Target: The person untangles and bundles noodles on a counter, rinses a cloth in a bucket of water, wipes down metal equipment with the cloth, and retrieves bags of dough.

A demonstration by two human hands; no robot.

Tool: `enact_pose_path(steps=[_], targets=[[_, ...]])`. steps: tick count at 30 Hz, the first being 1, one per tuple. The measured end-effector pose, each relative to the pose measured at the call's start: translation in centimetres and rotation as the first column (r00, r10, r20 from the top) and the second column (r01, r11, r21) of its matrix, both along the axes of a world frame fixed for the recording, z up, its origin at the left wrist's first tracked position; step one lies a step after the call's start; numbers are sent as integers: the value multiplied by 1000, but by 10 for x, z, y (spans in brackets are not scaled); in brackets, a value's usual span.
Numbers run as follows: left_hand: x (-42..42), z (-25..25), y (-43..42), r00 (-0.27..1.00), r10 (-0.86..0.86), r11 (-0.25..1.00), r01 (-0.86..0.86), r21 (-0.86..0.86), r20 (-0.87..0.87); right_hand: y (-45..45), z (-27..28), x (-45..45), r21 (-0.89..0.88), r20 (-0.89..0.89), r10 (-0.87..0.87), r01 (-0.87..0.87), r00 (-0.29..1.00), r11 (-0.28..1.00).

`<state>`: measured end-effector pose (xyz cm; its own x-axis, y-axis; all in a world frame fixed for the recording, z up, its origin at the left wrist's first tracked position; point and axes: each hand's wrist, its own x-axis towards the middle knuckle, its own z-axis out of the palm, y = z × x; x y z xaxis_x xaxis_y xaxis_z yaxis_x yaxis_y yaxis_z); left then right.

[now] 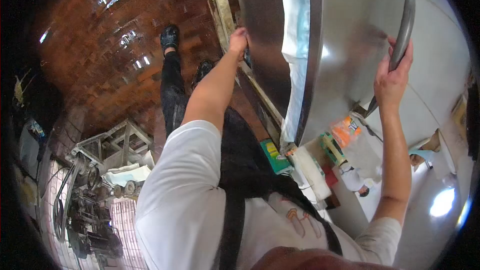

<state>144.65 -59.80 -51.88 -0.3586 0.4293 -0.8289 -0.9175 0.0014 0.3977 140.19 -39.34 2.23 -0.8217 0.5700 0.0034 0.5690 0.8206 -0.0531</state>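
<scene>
Shiny, wet-looking brick floor (145, 15) here, and a slick patch could slide that black shoe (170, 37) and jerk a grip loose! Right hand (392, 81) wrapped around the curved grey handle (406, 22) beside the metal panel (350, 10), forearm extended; left hand (238, 42) fisted near the pale rail (220, 0), its hold hidden

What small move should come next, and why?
Probably firm up the right hand's hold on the curved handle: it lies across the palm, but the grasp looks loose. The left hand is curled beside the dark panel; what it grips is unclear.
</scene>
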Motion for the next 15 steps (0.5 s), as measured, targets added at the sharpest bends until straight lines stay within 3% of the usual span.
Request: enact_pose_path(steps=[3,4,7,9,11,12,15], targets=[[-60,72,-27,923,-214,966,151,-210,-319,-3,0,-4,-22,-11,-34,34,999,999],[-71,78,-39,858,-223,961,112,-255,-463,-4,1,-4,-39,-12,-56,56,998,998],[-107,122,-69,516,-403,894,44,-446,-756,0,0,0,10,6,-21,21,1000,1000],[-89,95,-77,520,-440,891,149,-430,-732,-2,1,-3,-3,3,-36,36,999,999],[-63,71,-70,473,-611,791,409,-455,-635,-3,0,-4,-8,1,-32,32,999,999],[-46,62,-65,433,-687,717,533,-449,-584,-3,0,-3,-5,3,-24,24,1000,1000],[9,37,-53,240,-804,553,638,-536,-543,-1,-1,-1,5,14,-25,25,1000,1000]])
